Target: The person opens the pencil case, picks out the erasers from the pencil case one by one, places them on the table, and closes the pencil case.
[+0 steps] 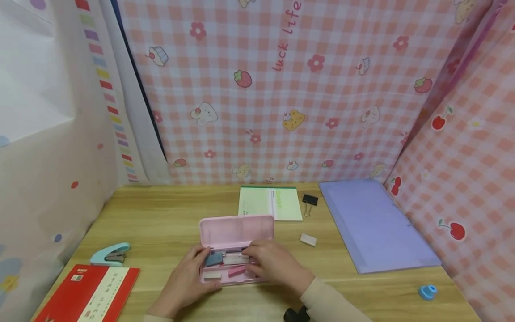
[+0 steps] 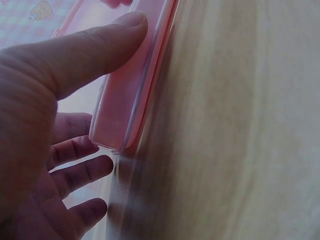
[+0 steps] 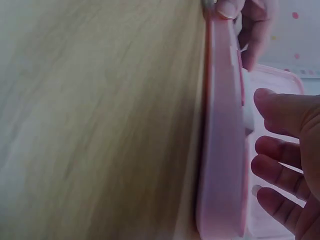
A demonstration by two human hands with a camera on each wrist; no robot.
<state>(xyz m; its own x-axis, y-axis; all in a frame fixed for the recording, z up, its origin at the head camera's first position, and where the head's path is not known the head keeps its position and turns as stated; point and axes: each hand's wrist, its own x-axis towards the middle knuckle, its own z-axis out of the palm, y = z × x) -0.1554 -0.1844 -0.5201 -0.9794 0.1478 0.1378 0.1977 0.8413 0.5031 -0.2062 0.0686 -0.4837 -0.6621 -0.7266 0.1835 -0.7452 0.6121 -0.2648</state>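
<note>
Pink gingham cloth (image 1: pixel 322 112) printed with strawberries, cherries and flowers walls in the wooden desk (image 1: pixel 161 223) at the back and right; a pale dotted sheet (image 1: pixel 40 156) hangs on the left. At the desk's centre a pink pencil case (image 1: pixel 235 232) lies open, lid standing up. The left hand (image 1: pixel 187 279) steadies its left end, thumb pressed along the rim and the other fingers relaxed, gripping nothing. The right hand (image 1: pixel 275 264) reaches into the tray with loosely bent fingers; whether it pinches anything I cannot tell. Inside lie a blue-grey eraser (image 1: pixel 214 259) and a pink eraser (image 1: pixel 236 271). At 12 o'clock from the case sits a notepad (image 1: pixel 269 203) with a black binder clip (image 1: pixel 310 201) beside it; at 2 o'clock a white eraser (image 1: pixel 308 239) and beyond it a lilac folder (image 1: pixel 374 223); at 9 o'clock a teal stapler (image 1: pixel 110 254) above a red booklet (image 1: pixel 88 295); at 4 o'clock a blue tape roll (image 1: pixel 427 291).
</note>
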